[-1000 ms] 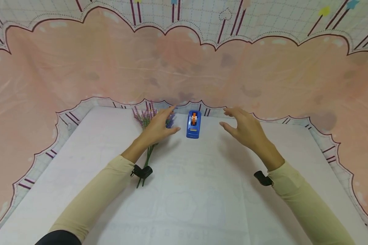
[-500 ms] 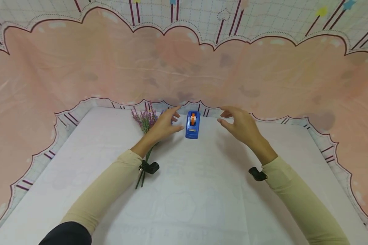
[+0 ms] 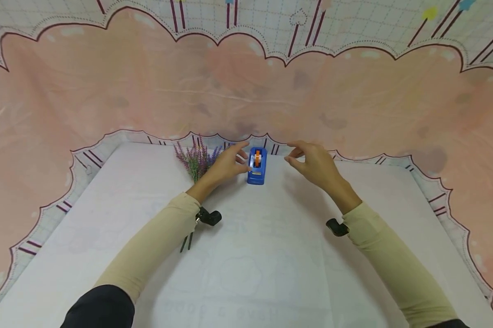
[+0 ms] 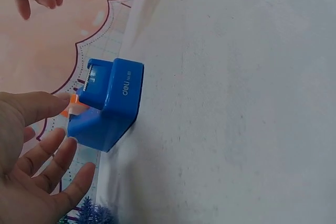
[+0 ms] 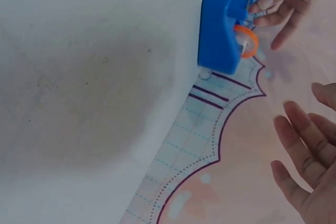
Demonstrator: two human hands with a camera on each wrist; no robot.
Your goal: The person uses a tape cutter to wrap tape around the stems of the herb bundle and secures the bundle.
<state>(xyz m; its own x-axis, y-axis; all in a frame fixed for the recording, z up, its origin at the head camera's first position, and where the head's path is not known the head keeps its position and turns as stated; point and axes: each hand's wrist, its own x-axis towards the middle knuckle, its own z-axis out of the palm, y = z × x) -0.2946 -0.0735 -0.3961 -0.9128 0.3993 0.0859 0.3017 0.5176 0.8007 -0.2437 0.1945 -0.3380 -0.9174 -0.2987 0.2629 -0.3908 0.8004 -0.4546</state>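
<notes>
Peach cloth (image 3: 246, 109) fills the upper frame behind a white table (image 3: 246, 264), where a blue Deli tape dispenser (image 3: 256, 178) stands near the centre. The left hand (image 3: 228, 165) and right hand (image 3: 317, 167) flank it, fingers loose, grasping nothing. Its smooth plastic body is likely stiff and weighted, best held by its long sides, clear of the cutter (image 4: 89, 78).

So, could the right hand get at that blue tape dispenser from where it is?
Probably yes: nothing stands between the right hand and the blue tape dispenser, though the left hand is nearer and might crowd it.
</notes>
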